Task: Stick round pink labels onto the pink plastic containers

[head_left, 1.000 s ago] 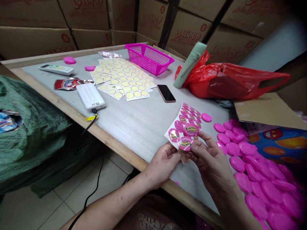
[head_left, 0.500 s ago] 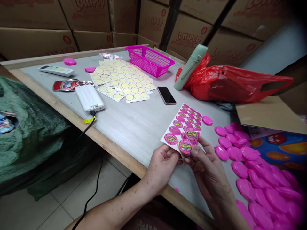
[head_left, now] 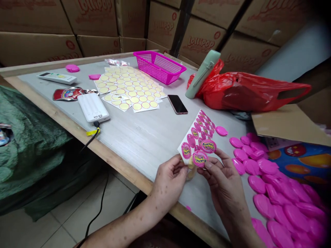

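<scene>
You are working over a grey board-topped table (head_left: 134, 134) with a pale wooden edge. At the left, a smooth white power bank (head_left: 93, 107) is lying beside matte sheets of yellow circles (head_left: 129, 91). Your left hand (head_left: 169, 182) is pinching the lower corner of a glossy white sticker sheet (head_left: 196, 137) between thumb and fingers, holding it above the tabletop. Its long axis is pointing away from you, leaning right. Your right hand (head_left: 224, 186) is curling in, thumb and fingers pinching a round pink label (head_left: 200, 158) at the sheet's lower edge. Further right, smooth oval pink plastic lids (head_left: 269, 193) are lying in overlapping rows.
</scene>
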`<state>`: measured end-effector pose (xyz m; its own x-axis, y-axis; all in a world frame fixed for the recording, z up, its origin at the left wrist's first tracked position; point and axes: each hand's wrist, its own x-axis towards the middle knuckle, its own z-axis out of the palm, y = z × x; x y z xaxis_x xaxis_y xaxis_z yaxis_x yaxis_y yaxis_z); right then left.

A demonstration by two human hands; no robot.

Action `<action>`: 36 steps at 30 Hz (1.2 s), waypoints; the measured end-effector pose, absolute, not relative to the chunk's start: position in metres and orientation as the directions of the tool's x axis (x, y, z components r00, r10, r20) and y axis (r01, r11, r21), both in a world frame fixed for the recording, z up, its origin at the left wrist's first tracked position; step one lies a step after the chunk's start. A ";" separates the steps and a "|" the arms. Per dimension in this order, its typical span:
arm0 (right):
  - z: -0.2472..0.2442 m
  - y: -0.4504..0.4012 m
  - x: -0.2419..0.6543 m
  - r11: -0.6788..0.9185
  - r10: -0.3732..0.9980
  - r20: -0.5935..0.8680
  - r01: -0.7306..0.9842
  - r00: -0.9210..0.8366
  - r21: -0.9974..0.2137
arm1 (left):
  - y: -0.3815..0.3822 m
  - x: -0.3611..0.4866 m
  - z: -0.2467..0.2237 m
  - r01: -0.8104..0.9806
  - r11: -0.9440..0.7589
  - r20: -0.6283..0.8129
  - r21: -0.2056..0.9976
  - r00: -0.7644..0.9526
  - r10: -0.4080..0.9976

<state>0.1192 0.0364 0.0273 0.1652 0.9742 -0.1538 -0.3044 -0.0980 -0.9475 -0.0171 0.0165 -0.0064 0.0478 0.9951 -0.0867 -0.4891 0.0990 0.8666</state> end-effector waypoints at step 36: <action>0.059 0.055 0.125 0.707 0.682 0.593 0.179 -0.428 -0.684 | 0.004 -0.080 0.026 -0.339 -0.119 0.034 0.933 -0.245 0.969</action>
<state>0.1251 0.0554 0.0591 -0.4285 0.6817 0.5930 0.1788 0.7073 -0.6839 -0.0801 0.0037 0.0260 -0.2446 0.9690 0.0343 -0.3385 -0.1185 0.9335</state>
